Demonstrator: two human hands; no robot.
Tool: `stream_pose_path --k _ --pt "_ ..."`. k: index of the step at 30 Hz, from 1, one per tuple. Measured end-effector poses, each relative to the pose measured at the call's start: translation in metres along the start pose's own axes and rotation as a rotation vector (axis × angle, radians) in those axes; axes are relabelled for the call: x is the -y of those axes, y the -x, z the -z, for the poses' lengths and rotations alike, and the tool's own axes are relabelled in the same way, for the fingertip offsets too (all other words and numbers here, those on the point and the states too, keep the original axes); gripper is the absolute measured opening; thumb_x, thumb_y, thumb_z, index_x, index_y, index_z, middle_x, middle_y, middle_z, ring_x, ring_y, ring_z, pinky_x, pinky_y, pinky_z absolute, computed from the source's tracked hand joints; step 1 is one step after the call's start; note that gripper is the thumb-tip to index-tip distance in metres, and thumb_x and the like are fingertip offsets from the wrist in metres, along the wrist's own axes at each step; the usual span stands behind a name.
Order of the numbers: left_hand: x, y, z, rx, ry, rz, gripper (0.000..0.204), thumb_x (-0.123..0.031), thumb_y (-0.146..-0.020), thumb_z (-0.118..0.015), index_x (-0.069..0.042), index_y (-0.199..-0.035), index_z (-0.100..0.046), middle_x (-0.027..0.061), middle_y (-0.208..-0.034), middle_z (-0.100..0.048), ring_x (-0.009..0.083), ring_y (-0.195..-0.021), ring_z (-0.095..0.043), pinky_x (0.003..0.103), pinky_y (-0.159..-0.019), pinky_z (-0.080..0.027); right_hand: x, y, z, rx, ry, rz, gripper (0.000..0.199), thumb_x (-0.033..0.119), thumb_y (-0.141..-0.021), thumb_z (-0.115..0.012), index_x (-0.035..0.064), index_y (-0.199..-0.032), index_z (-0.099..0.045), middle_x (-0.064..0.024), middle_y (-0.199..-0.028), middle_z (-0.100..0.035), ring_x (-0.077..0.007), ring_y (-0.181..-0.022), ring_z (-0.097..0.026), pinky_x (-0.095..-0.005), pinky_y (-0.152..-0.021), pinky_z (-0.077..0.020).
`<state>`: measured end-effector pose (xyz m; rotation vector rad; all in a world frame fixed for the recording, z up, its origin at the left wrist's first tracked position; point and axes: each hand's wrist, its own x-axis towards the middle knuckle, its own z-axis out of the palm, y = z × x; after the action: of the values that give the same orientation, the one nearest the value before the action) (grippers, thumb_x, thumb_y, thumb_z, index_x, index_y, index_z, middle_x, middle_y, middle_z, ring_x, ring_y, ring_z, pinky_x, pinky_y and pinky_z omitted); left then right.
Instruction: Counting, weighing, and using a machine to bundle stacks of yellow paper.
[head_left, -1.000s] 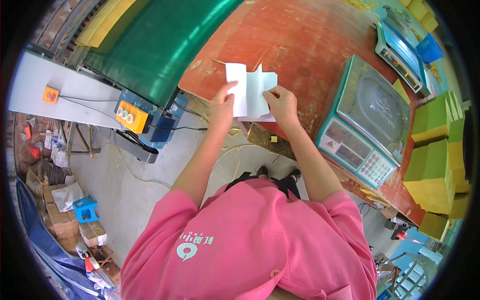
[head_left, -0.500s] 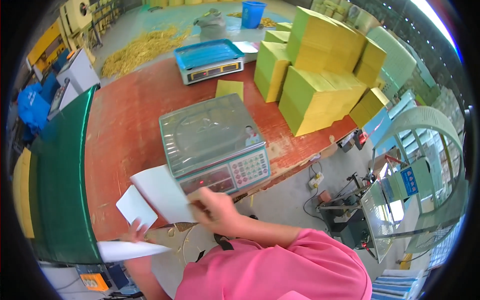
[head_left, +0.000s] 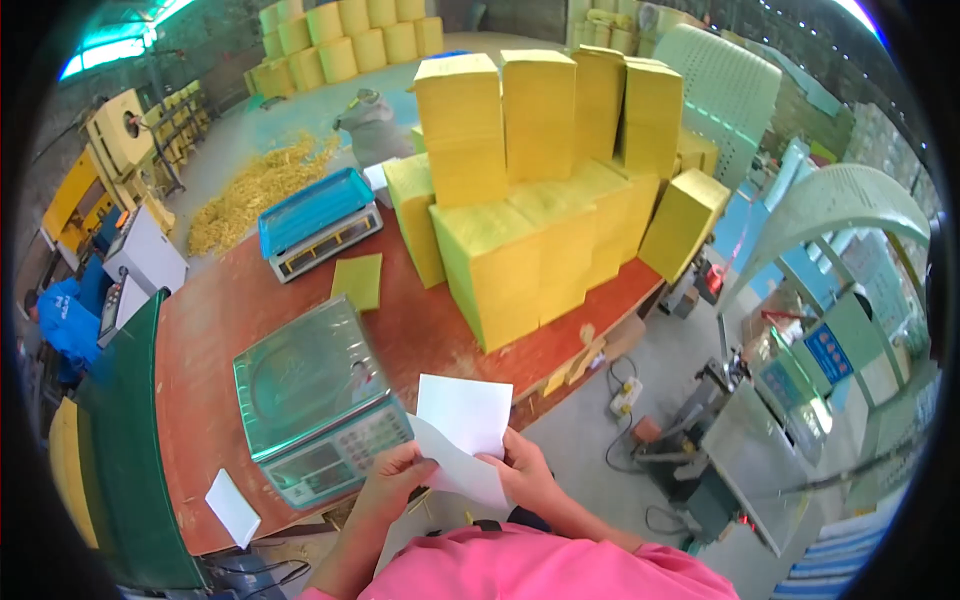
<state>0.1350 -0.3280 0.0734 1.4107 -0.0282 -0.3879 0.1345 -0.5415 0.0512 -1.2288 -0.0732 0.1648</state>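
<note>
In front of my body, beyond the table's front edge, I hold white sheets of paper [head_left: 466, 412] in both hands. One sheet stands up behind another, which curves across in front of it. My left hand [head_left: 393, 484] is closed on the lower left of the front sheet. On the other side my right hand [head_left: 528, 474] pinches the papers near their right edge, thumb on top. Just left of them is a counting scale [head_left: 318, 390] with a clear cover and a keypad. A small white paper pad [head_left: 233, 508] lies at the table's near left corner.
The red table [head_left: 205, 400] carries stacked yellow paper blocks [head_left: 500, 270], a second scale with a blue tray [head_left: 315, 212] and a yellow sheet [head_left: 357, 281]. Dark green material [head_left: 125, 450] borders the left side. Metal equipment [head_left: 755, 460] and a cable [head_left: 612, 455] are at right.
The view has swung right and up. Both hands have come together, bringing the white sheets from the table's near left to the front of my body. The small pad stays on the table.
</note>
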Motion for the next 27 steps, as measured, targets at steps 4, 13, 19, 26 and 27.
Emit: stream_pose_path --k 4,13,19,26,27 --pt "-0.047 -0.050 -0.057 -0.085 -0.043 -0.165 0.026 -0.003 -0.089 -0.059 -0.001 -0.115 -0.061 0.0029 -0.121 -0.057 0.0155 -0.110 -0.055 0.031 -0.092 -0.046 0.039 -0.034 0.083 -0.101 0.340 0.166 0.015 0.003 -0.087 -0.059 0.0008 -0.102 -0.056 -0.0026 -0.083 -0.058 -0.0078 -0.074 -0.052 -0.0272 -0.065 -0.0459" --pt "-0.322 -0.205 -0.089 -0.216 -0.184 -0.786 0.041 -0.005 -0.087 -0.060 0.004 -0.125 -0.049 0.0120 -0.110 -0.062 0.0184 -0.103 -0.060 0.033 -0.094 -0.047 0.086 -0.090 0.185 -0.021 0.564 0.274 0.006 0.003 -0.088 -0.060 0.0005 -0.093 -0.057 -0.0120 -0.067 -0.053 -0.0119 -0.060 -0.047 -0.0292 -0.056 -0.0436" --pt "-0.410 -0.355 -0.049 -0.427 -0.347 -0.685 0.060 0.003 -0.084 -0.060 -0.005 -0.140 -0.040 0.0143 -0.097 -0.063 0.0226 -0.083 -0.063 0.037 -0.071 -0.053 0.076 -0.098 0.188 0.075 0.504 0.271 0.005 0.004 -0.089 -0.059 0.0008 -0.092 -0.061 -0.0083 -0.066 -0.054 -0.0084 -0.061 -0.046 -0.0261 -0.056 -0.0421" --pt "-0.400 -0.423 -0.028 -0.440 -0.678 -0.469 0.046 0.004 -0.081 -0.058 -0.005 -0.127 -0.056 0.0141 -0.100 -0.065 0.0188 -0.078 -0.065 0.034 -0.065 -0.054 0.066 -0.088 0.201 -0.292 0.248 0.082 0.017 0.001 -0.089 -0.056 -0.0038 -0.104 -0.064 0.0033 -0.081 -0.059 -0.0047 -0.075 -0.049 -0.0216 -0.065 -0.0417" --pt "-0.401 -0.422 -0.024 -0.435 -0.796 -0.452 0.042 0.004 -0.080 -0.058 -0.003 -0.122 -0.061 0.0127 -0.098 -0.066 0.0177 -0.078 -0.065 0.033 -0.064 -0.054 0.064 -0.089 0.199 -0.300 0.248 0.073 0.017 0.001 -0.089 -0.056 -0.0038 -0.104 -0.064 0.0033 -0.081 -0.059 -0.0047 -0.075 -0.049 -0.0216 -0.065 -0.0417"
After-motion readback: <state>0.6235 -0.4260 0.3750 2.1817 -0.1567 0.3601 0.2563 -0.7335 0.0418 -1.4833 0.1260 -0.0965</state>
